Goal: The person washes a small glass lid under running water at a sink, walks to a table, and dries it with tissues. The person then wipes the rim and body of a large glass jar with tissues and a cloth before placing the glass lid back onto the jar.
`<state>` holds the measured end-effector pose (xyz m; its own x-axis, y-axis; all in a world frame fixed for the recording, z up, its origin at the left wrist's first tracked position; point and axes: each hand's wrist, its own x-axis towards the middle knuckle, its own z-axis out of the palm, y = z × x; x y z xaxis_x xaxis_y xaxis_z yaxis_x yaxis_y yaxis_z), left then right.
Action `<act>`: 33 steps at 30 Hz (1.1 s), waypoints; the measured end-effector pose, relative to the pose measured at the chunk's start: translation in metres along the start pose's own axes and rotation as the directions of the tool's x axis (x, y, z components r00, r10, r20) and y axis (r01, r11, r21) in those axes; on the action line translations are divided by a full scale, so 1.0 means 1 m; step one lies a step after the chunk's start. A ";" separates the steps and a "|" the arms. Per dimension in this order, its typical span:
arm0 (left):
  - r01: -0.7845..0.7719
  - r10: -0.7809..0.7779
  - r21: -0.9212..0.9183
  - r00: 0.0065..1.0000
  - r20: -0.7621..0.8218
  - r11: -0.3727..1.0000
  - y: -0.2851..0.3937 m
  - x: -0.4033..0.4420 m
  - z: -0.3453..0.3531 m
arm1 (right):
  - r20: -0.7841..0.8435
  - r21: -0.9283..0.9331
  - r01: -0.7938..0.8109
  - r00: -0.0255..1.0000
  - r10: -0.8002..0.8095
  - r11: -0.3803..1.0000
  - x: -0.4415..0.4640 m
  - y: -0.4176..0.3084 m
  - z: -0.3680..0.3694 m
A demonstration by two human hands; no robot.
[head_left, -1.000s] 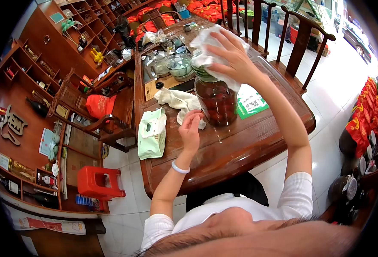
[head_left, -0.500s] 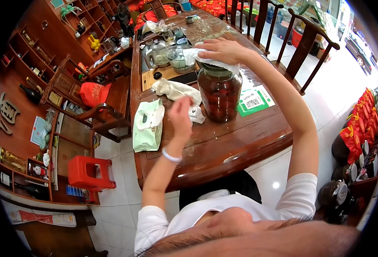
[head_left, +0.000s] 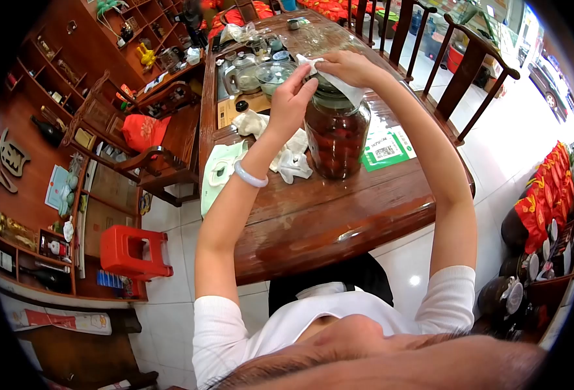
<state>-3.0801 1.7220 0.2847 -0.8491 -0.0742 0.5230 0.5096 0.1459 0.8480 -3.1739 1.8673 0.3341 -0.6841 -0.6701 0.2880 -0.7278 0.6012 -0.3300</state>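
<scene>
A large glass jar (head_left: pixel 338 140) of dark red liquid with round things inside stands upright on the wooden table (head_left: pixel 313 227). My right hand (head_left: pixel 349 68) holds a white wipe (head_left: pixel 347 90) over the jar's lid, which is mostly covered. My left hand (head_left: pixel 291 101), with a pale bangle on its wrist, is raised at the jar's upper left, fingers apart, close to the wipe's edge. Crumpled cloth (head_left: pixel 292 159) lies left of the jar, partly behind my left forearm. Further left sits a light green wipes pack (head_left: pixel 219 170), partly hidden by that arm.
A green card with a code (head_left: pixel 388 151) lies right of the jar. Behind are a glass teapot (head_left: pixel 241 73), a glass bowl (head_left: pixel 274 75) and a black lid (head_left: pixel 241 105). Chairs flank the table; a red stool (head_left: pixel 134 252) stands on the floor at left.
My left hand has risen from beside the cloth to the jar's top, and its fingers have spread. My right hand has stayed on the lid with the wipe, after lowering earlier.
</scene>
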 end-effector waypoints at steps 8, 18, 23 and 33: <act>0.152 -0.111 0.294 0.982 -0.153 0.944 -0.047 -0.078 -0.045 | -0.774 -0.275 0.102 0.566 -0.283 0.956 -0.011 0.044 0.024; 0.410 -0.563 -0.733 0.825 0.046 0.543 -0.050 -0.164 -0.049 | -0.242 0.308 0.579 0.815 -0.526 0.755 -0.107 -0.083 0.159; 0.417 -0.607 -0.464 0.677 -0.416 0.782 -0.059 -0.187 -0.092 | -0.355 0.668 0.358 0.924 -0.143 0.652 -0.110 -0.082 0.174; -0.007 0.263 0.794 0.945 -0.193 0.608 -0.090 -0.133 -0.128 | -0.397 0.319 0.193 0.916 -0.055 0.928 -0.040 -0.058 0.253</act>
<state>-2.9952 1.5923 0.1504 -0.6418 -0.2220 0.7340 0.2058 0.8722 0.4437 -3.0923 1.7494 0.1146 -0.6062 -0.4742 0.6385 -0.7923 0.2895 -0.5371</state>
